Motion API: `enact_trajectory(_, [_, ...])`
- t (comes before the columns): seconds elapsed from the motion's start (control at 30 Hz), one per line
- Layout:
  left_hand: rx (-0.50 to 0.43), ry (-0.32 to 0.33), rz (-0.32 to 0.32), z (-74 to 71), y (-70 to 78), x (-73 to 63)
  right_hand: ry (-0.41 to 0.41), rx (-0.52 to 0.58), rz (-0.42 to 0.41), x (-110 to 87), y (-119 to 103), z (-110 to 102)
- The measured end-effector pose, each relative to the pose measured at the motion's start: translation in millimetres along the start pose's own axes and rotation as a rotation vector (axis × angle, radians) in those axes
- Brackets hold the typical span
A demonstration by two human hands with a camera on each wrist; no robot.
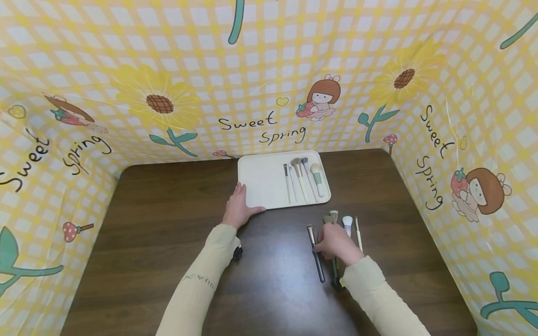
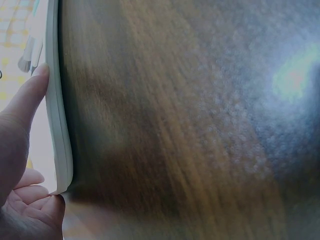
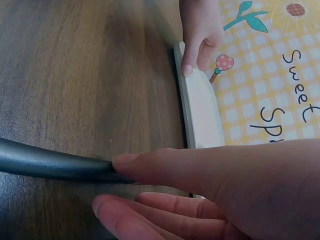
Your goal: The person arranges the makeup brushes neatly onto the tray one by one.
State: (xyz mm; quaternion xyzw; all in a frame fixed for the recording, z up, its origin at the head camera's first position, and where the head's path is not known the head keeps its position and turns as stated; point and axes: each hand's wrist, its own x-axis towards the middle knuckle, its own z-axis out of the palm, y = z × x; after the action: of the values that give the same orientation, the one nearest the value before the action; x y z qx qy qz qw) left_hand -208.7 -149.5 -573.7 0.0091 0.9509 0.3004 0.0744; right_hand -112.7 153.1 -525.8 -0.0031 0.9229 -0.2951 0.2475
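A cream tray (image 1: 262,179) stands at the table's back edge, several makeup brushes (image 1: 299,175) lying in its right half. My left hand (image 1: 238,207) grips its front left corner. In the left wrist view, the left thumb (image 2: 31,95) lies along the tray's rim (image 2: 59,115), the other fingers bent around the corner. My right hand (image 1: 338,242) is over loose brushes in front of the tray. Its thumb (image 3: 150,165) meets the handle of a black makeup brush (image 3: 55,162), with the fingers apart below in that view. A green-headed makeup brush (image 1: 328,218) lies partly hidden under this hand.
A brush with a white and blue head (image 1: 347,221) and a thin pale-handled brush (image 1: 358,233) lie right of my right hand. Checked yellow cloth (image 1: 201,84) walls the table (image 1: 168,224) at the back and on both sides.
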Motion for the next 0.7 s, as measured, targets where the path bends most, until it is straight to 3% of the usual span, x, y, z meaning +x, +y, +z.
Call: enact_trajectory(0.7, [0.001, -0.013, -0.008, -1.4, 1.4, -0.3, -0.029, -0.044, -0.038, 8.1, 3, 16])
